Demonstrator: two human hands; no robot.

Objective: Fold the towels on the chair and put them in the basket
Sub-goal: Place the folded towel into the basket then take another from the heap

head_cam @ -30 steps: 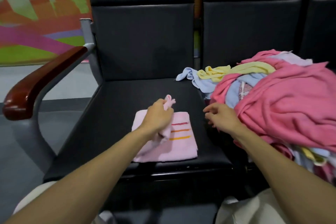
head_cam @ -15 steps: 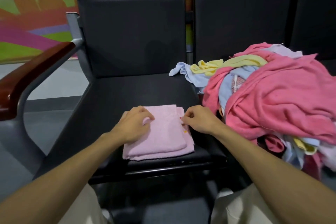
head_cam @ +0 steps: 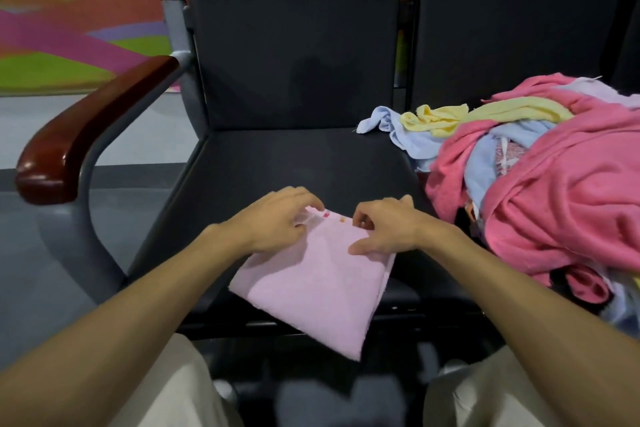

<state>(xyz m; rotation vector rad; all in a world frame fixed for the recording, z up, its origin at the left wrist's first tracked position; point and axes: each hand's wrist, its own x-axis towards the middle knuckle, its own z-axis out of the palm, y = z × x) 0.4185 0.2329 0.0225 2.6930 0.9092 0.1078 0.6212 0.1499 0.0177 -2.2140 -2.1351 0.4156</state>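
Whereas half a second ago the pale pink towel (head_cam: 311,284) lay flat and square on the chair seat (head_cam: 294,163) under two pressing hands, it is now turned askew, with its near corner hanging past the seat's front edge. The left hand (head_cam: 273,222) has its fingers (head_cam: 306,200) curled over the far corner, where the coloured stripes peek out. The right hand (head_cam: 388,230) has its fingers (head_cam: 363,215) bent onto the far edge and its thumb laid flat on top, so both appear to be gripping the towel rather than smoothing it. I judge the folding of this piece finished and the lift toward the basket just beginning, though no basket is in view. The heap of towels (head_cam: 540,184) on the next seat is still unfolded, so most of the job remains.
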